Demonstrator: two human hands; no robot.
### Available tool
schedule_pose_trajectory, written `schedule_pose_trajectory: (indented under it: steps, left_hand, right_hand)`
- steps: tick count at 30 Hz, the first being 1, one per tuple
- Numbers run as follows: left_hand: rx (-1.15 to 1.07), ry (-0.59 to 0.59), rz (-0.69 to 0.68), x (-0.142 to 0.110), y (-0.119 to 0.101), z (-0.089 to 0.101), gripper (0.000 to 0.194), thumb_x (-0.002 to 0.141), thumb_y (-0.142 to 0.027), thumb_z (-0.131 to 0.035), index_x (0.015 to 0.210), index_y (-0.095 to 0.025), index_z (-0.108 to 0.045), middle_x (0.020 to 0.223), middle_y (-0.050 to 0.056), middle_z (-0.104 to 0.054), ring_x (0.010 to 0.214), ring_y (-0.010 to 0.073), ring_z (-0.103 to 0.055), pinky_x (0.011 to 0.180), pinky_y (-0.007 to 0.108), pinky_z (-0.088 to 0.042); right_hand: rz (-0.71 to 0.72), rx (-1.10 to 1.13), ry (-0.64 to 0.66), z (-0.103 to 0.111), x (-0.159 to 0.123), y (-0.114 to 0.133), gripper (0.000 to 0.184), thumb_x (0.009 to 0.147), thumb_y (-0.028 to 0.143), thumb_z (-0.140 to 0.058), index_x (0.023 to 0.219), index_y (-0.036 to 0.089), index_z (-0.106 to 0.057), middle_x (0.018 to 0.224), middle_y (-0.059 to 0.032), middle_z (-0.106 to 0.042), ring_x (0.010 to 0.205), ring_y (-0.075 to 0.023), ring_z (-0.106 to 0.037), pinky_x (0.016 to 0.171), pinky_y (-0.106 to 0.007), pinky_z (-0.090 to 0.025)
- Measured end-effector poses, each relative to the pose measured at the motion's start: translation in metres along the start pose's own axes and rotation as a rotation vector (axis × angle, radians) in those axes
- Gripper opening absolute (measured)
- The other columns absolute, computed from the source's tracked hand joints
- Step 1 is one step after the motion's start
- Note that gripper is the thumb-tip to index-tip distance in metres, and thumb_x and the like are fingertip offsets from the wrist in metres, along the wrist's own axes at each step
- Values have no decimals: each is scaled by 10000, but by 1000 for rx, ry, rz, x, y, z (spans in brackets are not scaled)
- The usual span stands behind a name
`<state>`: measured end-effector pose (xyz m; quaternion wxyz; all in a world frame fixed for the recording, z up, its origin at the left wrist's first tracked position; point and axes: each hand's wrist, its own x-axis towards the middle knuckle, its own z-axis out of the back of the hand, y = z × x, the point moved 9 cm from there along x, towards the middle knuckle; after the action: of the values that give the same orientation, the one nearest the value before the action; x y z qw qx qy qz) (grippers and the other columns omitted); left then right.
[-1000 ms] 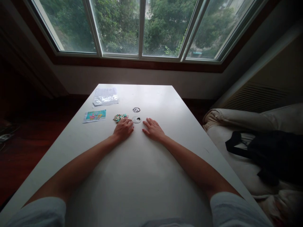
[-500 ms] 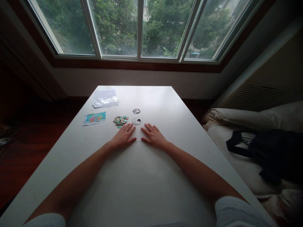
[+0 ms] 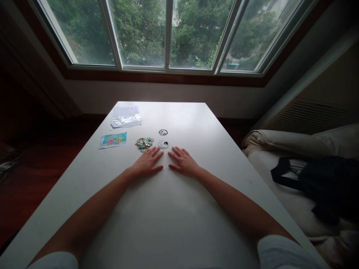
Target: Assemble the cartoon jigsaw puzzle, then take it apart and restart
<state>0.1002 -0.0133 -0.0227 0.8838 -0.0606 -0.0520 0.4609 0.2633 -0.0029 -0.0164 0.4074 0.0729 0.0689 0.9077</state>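
Note:
My left hand (image 3: 147,161) lies flat on the white table (image 3: 168,216), palm down with fingers spread, holding nothing. Just beyond its fingertips is a heap of small jigsaw puzzle pieces (image 3: 144,142) in teal, cream and other colours. My right hand (image 3: 183,161) rests flat opposite it, fingers apart and likewise holding nothing. Past the gap between both hands lies a round, pale disc with a dark spot (image 3: 163,144). A second round disc with a dark and white pattern (image 3: 163,132) sits a little farther off, apart from the first.
Left of the heap lies a colourful picture sheet (image 3: 113,140) with cartoon-like figures. Behind it, near the table's far left corner, is a clear plastic bag over paper (image 3: 126,116). A pale sofa (image 3: 263,168) with a dark garment or bag (image 3: 322,183) stands to the right.
My left hand has drawn back from beside the heap and nearer disc, its curled fingers now spread flat. My right hand has slid slightly towards me.

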Motion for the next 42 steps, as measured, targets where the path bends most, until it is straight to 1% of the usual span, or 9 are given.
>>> schedule_pose_trajectory:
  steps: [4,6,13,21,25,29,34,39,42]
  left_hand:
    - [2,55,3,-3,-6,-4,860,953,-766,-323,1639,-260,-213,1715,94,-98,1581,341,-89,1271,518,-91]
    - [2,63,2,-3,-8,-3,862,949,-776,-314,1641,-274,-201,1716,88,-88,1582,337,-89,1272,519,-76]
    - [3,35,2,0,-6,0,835,966,-763,-287,1642,-283,-190,1717,82,-86,1585,316,-79,1277,515,-59]
    - [15,20,22,0,-6,1,888,951,-784,-286,1640,-229,-213,1709,136,-85,1585,324,-71,1277,511,-74]
    - [18,19,17,0,-7,4,882,956,-779,-276,1638,-221,-220,1707,136,-107,1585,312,-87,1279,504,-74]
    - [22,2,11,0,-8,4,871,961,-771,-272,1639,-228,-211,1709,116,-112,1585,304,-97,1282,498,-65]
    - [30,-5,10,2,-7,1,889,958,-776,-270,1641,-211,-202,1707,127,-119,1586,304,-88,1284,496,-51]
    - [28,-4,5,2,-8,0,885,957,-773,-284,1642,-218,-198,1709,124,-102,1584,312,-92,1282,503,-59]
    - [28,-7,11,3,-7,-1,862,969,-757,-276,1637,-215,-216,1705,133,-130,1584,307,-100,1282,504,-63]
  right_hand:
    - [12,-10,24,-2,3,-2,774,976,713,-367,1599,255,-354,1693,-100,-213,1568,-296,-188,1273,-500,-145]
    - [11,-13,31,-3,5,-2,777,974,719,-359,1603,263,-344,1698,-92,-200,1572,-290,-176,1275,-497,-139]
    - [-39,-41,39,-3,8,-4,800,965,750,-316,1614,282,-310,1703,-91,-180,1574,-317,-150,1265,-546,-117]
    - [-29,-54,36,0,7,-2,794,968,746,-311,1610,279,-319,1703,-93,-181,1573,-309,-158,1265,-534,-120]
    - [-28,-58,35,-1,7,-1,796,970,748,-294,1612,278,-315,1701,-97,-189,1572,-309,-163,1265,-535,-125]
    - [-28,-77,38,-3,8,1,800,977,740,-268,1625,271,-278,1706,-100,-158,1577,-315,-135,1265,-541,-111]
    - [-10,-83,69,-7,10,3,818,981,738,-234,1637,250,-234,1708,-126,-114,1582,-324,-99,1259,-564,-87]
    - [-9,-76,63,-4,9,1,805,979,738,-273,1626,259,-274,1706,-120,-143,1580,-310,-119,1261,-548,-89]
    - [-8,-66,65,-2,8,1,788,981,730,-296,1618,267,-296,1703,-112,-168,1578,-299,-139,1264,-532,-97]
